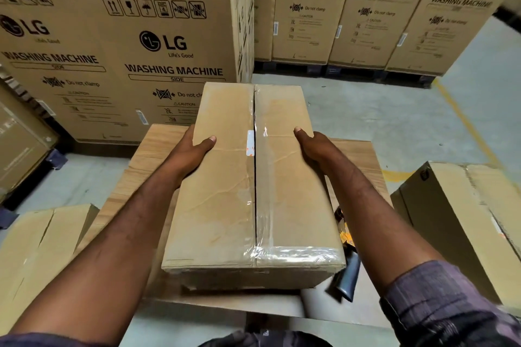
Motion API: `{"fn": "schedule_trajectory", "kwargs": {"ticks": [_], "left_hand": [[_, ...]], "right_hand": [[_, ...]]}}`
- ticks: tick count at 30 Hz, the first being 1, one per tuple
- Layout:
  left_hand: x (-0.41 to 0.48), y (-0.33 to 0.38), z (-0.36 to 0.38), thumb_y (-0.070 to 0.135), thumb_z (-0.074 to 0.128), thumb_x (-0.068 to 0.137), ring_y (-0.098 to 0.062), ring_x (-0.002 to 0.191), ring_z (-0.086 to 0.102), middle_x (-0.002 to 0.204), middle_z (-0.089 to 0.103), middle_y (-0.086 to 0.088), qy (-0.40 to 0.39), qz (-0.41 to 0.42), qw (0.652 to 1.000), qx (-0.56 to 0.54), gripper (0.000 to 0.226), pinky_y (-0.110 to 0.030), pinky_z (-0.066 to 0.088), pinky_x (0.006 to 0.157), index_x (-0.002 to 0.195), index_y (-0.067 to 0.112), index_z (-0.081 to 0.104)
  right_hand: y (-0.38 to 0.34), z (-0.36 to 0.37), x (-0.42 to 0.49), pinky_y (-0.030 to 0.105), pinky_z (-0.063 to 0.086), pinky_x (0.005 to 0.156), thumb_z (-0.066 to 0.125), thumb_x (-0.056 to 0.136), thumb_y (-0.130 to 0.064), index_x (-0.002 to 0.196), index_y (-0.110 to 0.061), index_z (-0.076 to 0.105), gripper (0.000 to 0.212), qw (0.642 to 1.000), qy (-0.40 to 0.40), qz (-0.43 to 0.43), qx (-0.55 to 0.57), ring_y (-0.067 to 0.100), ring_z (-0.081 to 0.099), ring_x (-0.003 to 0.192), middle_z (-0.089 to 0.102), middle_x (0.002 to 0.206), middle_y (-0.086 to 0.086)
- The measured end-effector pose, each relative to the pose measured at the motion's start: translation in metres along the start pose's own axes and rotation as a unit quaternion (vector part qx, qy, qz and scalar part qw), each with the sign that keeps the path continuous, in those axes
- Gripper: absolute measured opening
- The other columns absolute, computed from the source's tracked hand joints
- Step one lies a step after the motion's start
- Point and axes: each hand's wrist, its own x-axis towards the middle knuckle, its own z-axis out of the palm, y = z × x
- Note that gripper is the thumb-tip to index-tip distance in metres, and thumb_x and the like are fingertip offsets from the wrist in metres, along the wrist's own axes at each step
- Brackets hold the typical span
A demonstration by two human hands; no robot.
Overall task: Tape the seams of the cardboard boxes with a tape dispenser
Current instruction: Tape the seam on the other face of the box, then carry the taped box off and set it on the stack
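Observation:
A long brown cardboard box (225, 194) lies lengthwise on a wooden table (152, 155). Its centre seam runs away from me, with clear tape along the right flap and across the near edge. My left hand (194, 149) grips the box's left side, thumb on top. My right hand (310, 146) grips the right side the same way. The tape dispenser (348, 270), dark-handled with an orange part, lies on the table by the box's near right corner, mostly hidden behind the box and my right forearm.
Tall washing machine cartons (158, 45) stand stacked close behind the table and along the back wall (383, 17). A smaller box (36, 248) sits at the lower left and another box (465, 217) at the right. Grey floor with a yellow line (462, 118) lies to the right.

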Motion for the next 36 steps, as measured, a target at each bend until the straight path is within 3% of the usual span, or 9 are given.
{"fn": "schedule_trajectory", "kwargs": {"ticks": [4, 11, 14, 18, 22, 27, 30, 34, 36], "left_hand": [[-0.04, 0.012, 0.005, 0.032, 0.059, 0.1, -0.008, 0.106, 0.064, 0.118, 0.066, 0.013, -0.004, 0.015, 1.0, -0.004, 0.036, -0.027, 0.051, 0.078, 0.135, 0.037, 0.048], [-0.126, 0.012, 0.021, 0.039, 0.061, 0.098, -0.017, 0.109, 0.065, 0.124, 0.066, 0.006, -0.004, 0.027, 1.0, 0.012, 0.048, -0.037, 0.052, 0.094, 0.142, 0.031, 0.047], [-0.17, 0.013, 0.035, 0.04, 0.062, 0.097, -0.017, 0.108, 0.066, 0.123, 0.067, 0.005, -0.001, 0.038, 0.999, 0.019, 0.049, -0.034, 0.053, 0.089, 0.142, 0.029, 0.047], [-0.229, 0.016, 0.062, 0.035, 0.061, 0.098, -0.016, 0.109, 0.066, 0.124, 0.067, 0.006, -0.015, 0.046, 0.999, 0.007, 0.046, -0.036, 0.053, 0.093, 0.142, 0.03, 0.048], [-0.275, 0.025, 0.095, 0.036, 0.061, 0.098, -0.016, 0.108, 0.065, 0.124, 0.066, 0.005, -0.02, 0.05, 0.998, 0.012, 0.049, -0.032, 0.053, 0.085, 0.144, 0.029, 0.046], [-0.323, 0.034, 0.155, 0.037, 0.062, 0.096, -0.017, 0.11, 0.065, 0.125, 0.067, 0.004, -0.035, 0.064, 0.997, 0.009, 0.05, -0.037, 0.053, 0.091, 0.143, 0.028, 0.047], [-0.351, 0.048, 0.203, 0.037, 0.061, 0.097, -0.019, 0.11, 0.065, 0.124, 0.067, 0.003, -0.037, 0.069, 0.997, 0.026, 0.049, -0.032, 0.053, 0.084, 0.143, 0.024, 0.049], [-0.393, 0.065, 0.291, 0.043, 0.063, 0.094, -0.018, 0.109, 0.064, 0.125, 0.066, 0.004, -0.026, 0.068, 0.997, 0.034, 0.052, -0.036, 0.052, 0.091, 0.143, 0.029, 0.048], [-0.416, 0.073, 0.341, 0.037, 0.061, 0.098, -0.013, 0.104, 0.063, 0.12, 0.065, 0.006, -0.023, 0.075, 0.996, 0.03, 0.044, -0.03, 0.051, 0.086, 0.138, 0.025, 0.05]], "right_hand": [[0.005, -0.018, -0.036, 0.043, 0.048, 0.108, 0.053, 0.097, -0.062, 0.138, -0.008, 0.057, 0.069, 1.0, 0.006, -0.007, 0.002, 0.031, 0.061, 0.12, 0.065, 0.134, 0.01], [0.025, -0.055, -0.129, 0.048, 0.048, 0.106, 0.049, 0.098, -0.065, 0.14, -0.003, 0.054, 0.074, 0.999, 0.007, 0.001, -0.041, 0.037, 0.06, 0.12, 0.061, 0.137, 0.011], [0.046, -0.074, -0.17, 0.05, 0.05, 0.104, 0.048, 0.098, -0.065, 0.137, -0.003, 0.055, 0.074, 0.999, 0.01, 0.005, -0.04, 0.037, 0.062, 0.116, 0.064, 0.133, 0.013], [0.076, -0.102, -0.222, 0.048, 0.049, 0.105, 0.048, 0.098, -0.064, 0.14, -0.004, 0.055, 0.073, 0.999, 0.016, 0.01, -0.032, 0.037, 0.061, 0.118, 0.063, 0.134, 0.015], [0.103, -0.14, -0.265, 0.05, 0.048, 0.107, 0.048, 0.097, -0.066, 0.141, -0.004, 0.055, 0.076, 0.999, 0.017, 0.014, -0.035, 0.038, 0.06, 0.12, 0.062, 0.136, 0.015], [0.149, -0.202, -0.306, 0.04, 0.046, 0.104, 0.045, 0.101, -0.063, 0.144, -0.004, 0.052, 0.074, 0.997, 0.042, 0.005, -0.057, 0.036, 0.057, 0.125, 0.058, 0.142, 0.015], [0.176, -0.249, -0.326, 0.043, 0.044, 0.108, 0.043, 0.1, -0.064, 0.148, -0.002, 0.047, 0.078, 0.996, 0.056, 0.015, -0.063, 0.038, 0.053, 0.13, 0.052, 0.149, 0.016], [0.232, -0.327, -0.347, 0.049, 0.043, 0.111, 0.045, 0.096, -0.071, 0.148, -0.004, 0.047, 0.085, 0.997, 0.052, 0.017, -0.057, 0.039, 0.054, 0.131, 0.052, 0.15, 0.015], [0.263, -0.369, -0.354, 0.049, 0.043, 0.112, 0.046, 0.096, -0.07, 0.149, -0.003, 0.045, 0.085, 0.997, 0.063, 0.014, -0.053, 0.039, 0.053, 0.132, 0.051, 0.15, 0.015]]}}
